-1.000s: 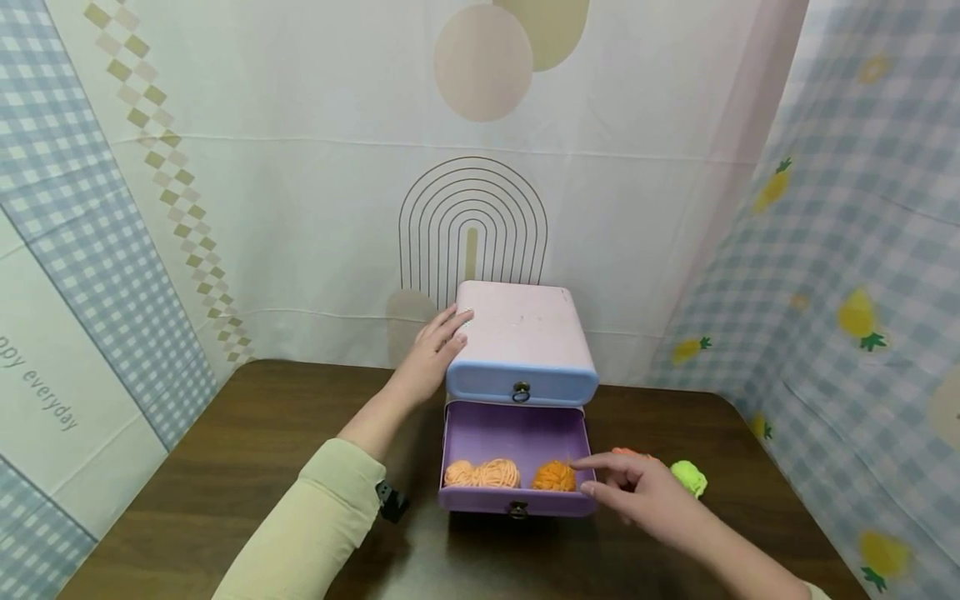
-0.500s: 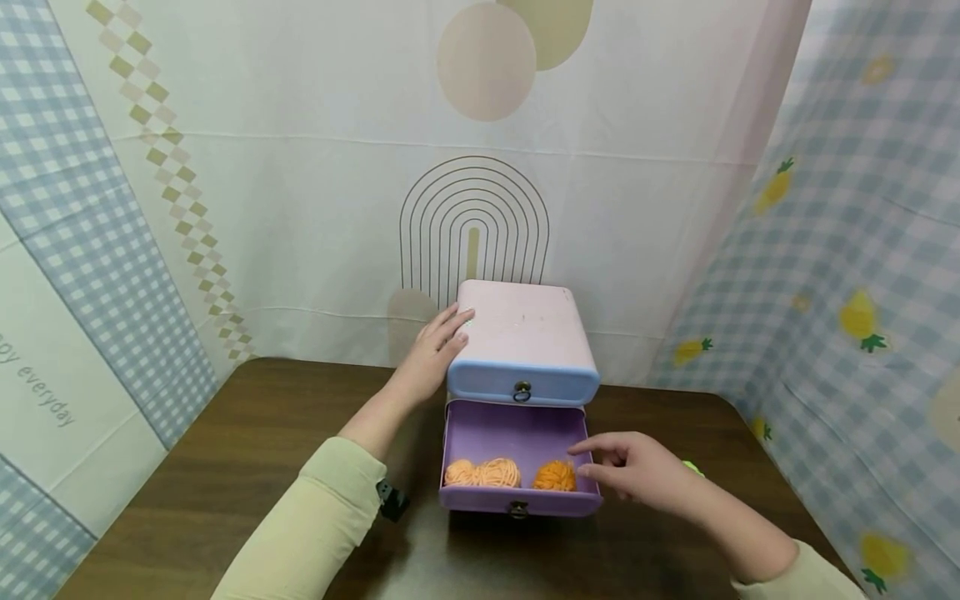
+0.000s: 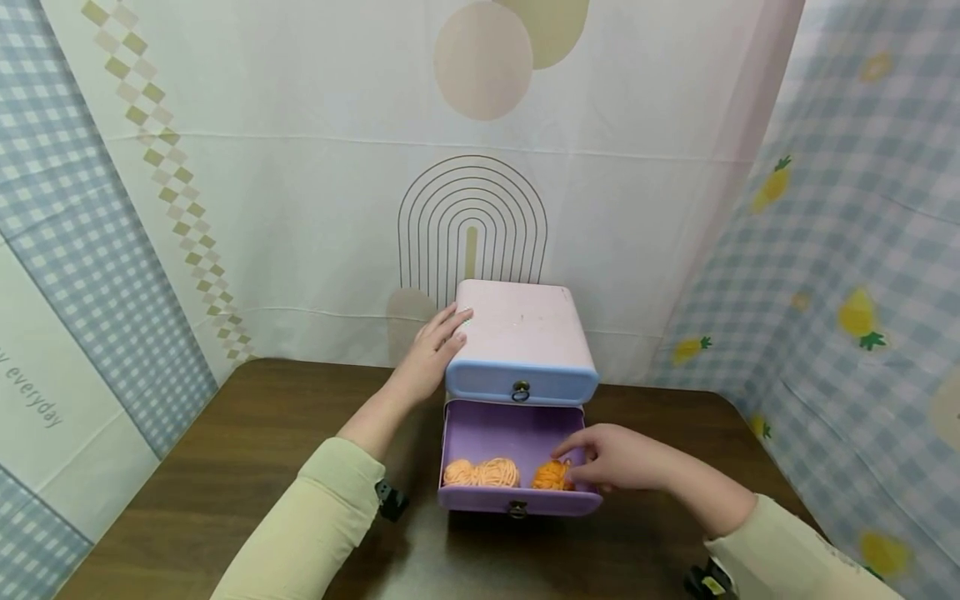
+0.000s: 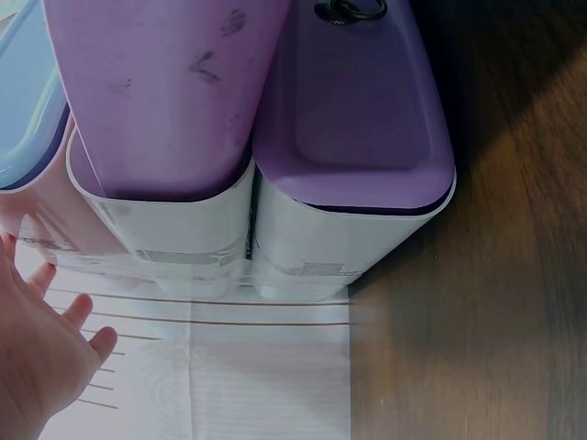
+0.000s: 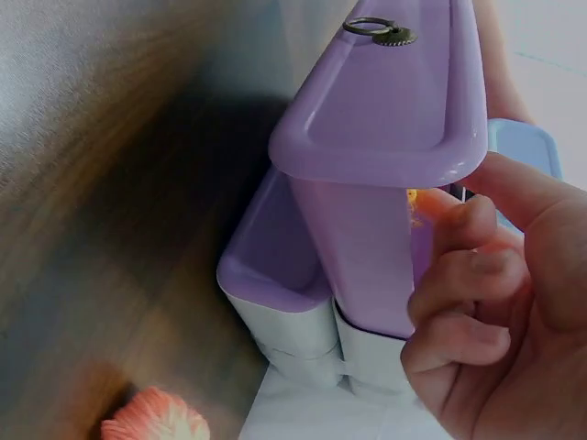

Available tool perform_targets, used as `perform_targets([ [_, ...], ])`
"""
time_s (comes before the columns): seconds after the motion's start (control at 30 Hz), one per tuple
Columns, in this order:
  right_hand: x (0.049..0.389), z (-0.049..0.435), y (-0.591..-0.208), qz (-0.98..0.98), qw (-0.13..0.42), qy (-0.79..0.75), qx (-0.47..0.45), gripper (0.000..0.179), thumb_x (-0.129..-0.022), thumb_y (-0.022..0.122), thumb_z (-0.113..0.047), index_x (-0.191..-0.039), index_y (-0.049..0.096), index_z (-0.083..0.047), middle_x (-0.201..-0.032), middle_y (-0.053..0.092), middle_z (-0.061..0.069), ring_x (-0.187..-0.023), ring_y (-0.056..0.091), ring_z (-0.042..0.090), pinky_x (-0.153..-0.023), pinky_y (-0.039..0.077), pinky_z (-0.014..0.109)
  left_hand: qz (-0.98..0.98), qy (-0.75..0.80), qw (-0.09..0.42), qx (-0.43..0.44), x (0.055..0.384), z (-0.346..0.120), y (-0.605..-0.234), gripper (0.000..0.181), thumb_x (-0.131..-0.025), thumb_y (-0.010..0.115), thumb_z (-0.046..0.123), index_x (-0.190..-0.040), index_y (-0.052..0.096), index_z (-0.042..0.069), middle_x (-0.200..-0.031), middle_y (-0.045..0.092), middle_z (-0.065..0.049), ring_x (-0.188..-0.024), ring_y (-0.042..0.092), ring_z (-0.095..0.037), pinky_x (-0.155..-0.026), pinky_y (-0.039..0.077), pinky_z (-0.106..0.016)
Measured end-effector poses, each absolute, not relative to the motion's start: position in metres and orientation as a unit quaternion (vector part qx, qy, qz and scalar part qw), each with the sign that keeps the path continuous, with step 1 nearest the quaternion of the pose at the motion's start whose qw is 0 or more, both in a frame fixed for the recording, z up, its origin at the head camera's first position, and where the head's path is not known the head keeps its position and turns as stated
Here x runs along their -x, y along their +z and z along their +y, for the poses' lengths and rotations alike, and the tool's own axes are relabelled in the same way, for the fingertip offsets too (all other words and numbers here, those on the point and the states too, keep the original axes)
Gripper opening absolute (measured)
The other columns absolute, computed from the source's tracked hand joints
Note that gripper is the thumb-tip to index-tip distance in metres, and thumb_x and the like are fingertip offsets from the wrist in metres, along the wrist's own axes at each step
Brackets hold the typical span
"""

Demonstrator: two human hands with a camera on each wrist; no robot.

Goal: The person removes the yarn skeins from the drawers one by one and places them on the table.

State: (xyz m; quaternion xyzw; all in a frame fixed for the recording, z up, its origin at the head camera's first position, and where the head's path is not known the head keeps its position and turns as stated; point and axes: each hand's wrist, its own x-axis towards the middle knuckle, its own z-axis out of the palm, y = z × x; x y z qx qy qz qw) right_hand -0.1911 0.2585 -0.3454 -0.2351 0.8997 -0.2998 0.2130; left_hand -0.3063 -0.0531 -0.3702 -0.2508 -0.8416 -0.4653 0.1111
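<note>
A small drawer cabinet (image 3: 517, 321) with a pale pink top and blue upper drawer front stands on the table. Its purple drawer (image 3: 480, 500) is pulled out, with a peach yarn bundle (image 3: 497, 472) at the left inside and an orange yarn ball (image 3: 550, 477) at the right. My left hand (image 3: 429, 358) rests on the cabinet's upper left edge, fingers extended. Over the drawer's right wall reaches my right hand (image 3: 626, 457); its index finger and thumb pinch the orange yarn ball, other fingers curled. In the right wrist view the drawer wall mostly hides that ball.
A lower purple drawer (image 4: 358, 101), pushed in, sits beneath the pulled-out one. On the brown table (image 3: 300, 433), a coral yarn ball (image 5: 158, 417) lies right of the cabinet. A patterned cloth (image 3: 322, 233) hangs close behind.
My right hand has moved left, from beside the drawer's right wall to over it, and its finger and thumb now close on the orange yarn ball. My left hand stays put.
</note>
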Motion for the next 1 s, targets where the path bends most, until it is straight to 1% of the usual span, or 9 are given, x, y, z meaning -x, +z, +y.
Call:
perform_targets([
  [0.1, 0.194, 0.253, -0.344, 0.904, 0.228, -0.277, 0.232, 0.03, -0.088, 0.075, -0.025, -0.117, 0.072, -0.016, -0.058, 0.056, 0.002, -0.045, 0.046, 0.01, -0.043, 0.04, 0.026, -0.842, -0.465, 0.113, 0.25, 0.308, -0.053, -0.372, 0.049, -0.105, 0.041, 0.041, -0.151, 0.044, 0.025, -0.163, 0.024, -0.001, -0.148, 0.016, -0.035, -0.114, 0.015, -0.062],
  [0.17, 0.196, 0.25, -0.344, 0.906, 0.239, -0.264, 0.227, 0.032, -0.087, 0.076, -0.023, -0.118, 0.072, -0.016, -0.058, 0.055, -0.002, -0.045, 0.046, 0.009, -0.044, 0.04, 0.026, -0.842, -0.464, 0.112, 0.251, 0.308, -0.053, -0.372, 0.049, -0.105, 0.041, 0.041, -0.151, 0.044, 0.025, -0.163, 0.023, 0.0, -0.148, 0.016, -0.035, -0.114, 0.016, -0.062],
  [0.23, 0.199, 0.247, -0.345, 0.91, 0.246, -0.248, 0.224, 0.032, -0.087, 0.076, -0.022, -0.118, 0.072, -0.016, -0.06, 0.057, -0.002, -0.046, 0.047, 0.009, -0.045, 0.04, 0.025, -0.841, -0.465, 0.111, 0.252, 0.308, -0.053, -0.372, 0.049, -0.105, 0.041, 0.041, -0.151, 0.044, 0.025, -0.163, 0.023, 0.0, -0.148, 0.016, -0.035, -0.114, 0.016, -0.062],
  [0.37, 0.202, 0.242, -0.347, 0.913, 0.262, -0.228, 0.213, 0.033, -0.086, 0.076, -0.019, -0.118, 0.072, -0.015, -0.067, 0.06, -0.001, -0.049, 0.05, 0.011, -0.047, 0.042, 0.027, -0.841, -0.466, 0.11, 0.252, 0.307, -0.053, -0.371, 0.049, -0.105, 0.041, 0.04, -0.151, 0.044, 0.025, -0.163, 0.023, 0.0, -0.148, 0.017, -0.034, -0.114, 0.016, -0.062],
  [0.53, 0.203, 0.238, -0.348, 0.918, 0.271, -0.214, 0.195, 0.029, -0.085, 0.077, -0.019, -0.114, 0.072, -0.016, -0.078, 0.064, -0.002, -0.052, 0.052, 0.012, -0.05, 0.044, 0.028, -0.843, -0.464, 0.109, 0.25, 0.307, -0.053, -0.369, 0.049, -0.105, 0.041, 0.041, -0.151, 0.044, 0.025, -0.163, 0.023, 0.0, -0.148, 0.017, -0.034, -0.114, 0.017, -0.062],
  [0.7, 0.202, 0.236, -0.348, 0.924, 0.265, -0.203, 0.187, 0.024, -0.084, 0.078, -0.017, -0.108, 0.074, -0.015, -0.081, 0.064, -0.003, -0.054, 0.054, 0.013, -0.051, 0.046, 0.029, -0.842, -0.464, 0.107, 0.251, 0.306, -0.053, -0.369, 0.049, -0.105, 0.041, 0.041, -0.151, 0.043, 0.025, -0.163, 0.022, 0.0, -0.148, 0.016, -0.034, -0.114, 0.017, -0.062],
  [0.87, 0.201, 0.237, -0.348, 0.929, 0.238, -0.191, 0.208, 0.021, -0.083, 0.078, -0.017, -0.103, 0.075, -0.013, -0.081, 0.063, -0.005, -0.063, 0.055, 0.012, -0.058, 0.047, 0.03, -0.842, -0.465, 0.107, 0.251, 0.306, -0.053, -0.369, 0.049, -0.105, 0.04, 0.042, -0.151, 0.043, 0.025, -0.164, 0.022, 0.0, -0.148, 0.016, -0.034, -0.114, 0.016, -0.062],
  [1.0, 0.199, 0.239, -0.349, 0.929, 0.213, -0.194, 0.232, 0.02, -0.082, 0.078, -0.017, -0.102, 0.077, -0.013, -0.078, 0.062, -0.007, -0.064, 0.052, 0.012, -0.059, 0.044, 0.03, -0.84, -0.467, 0.11, 0.252, 0.307, -0.053, -0.371, 0.049, -0.105, 0.04, 0.041, -0.151, 0.044, 0.025, -0.163, 0.022, 0.0, -0.148, 0.016, -0.035, -0.114, 0.016, -0.063],
])
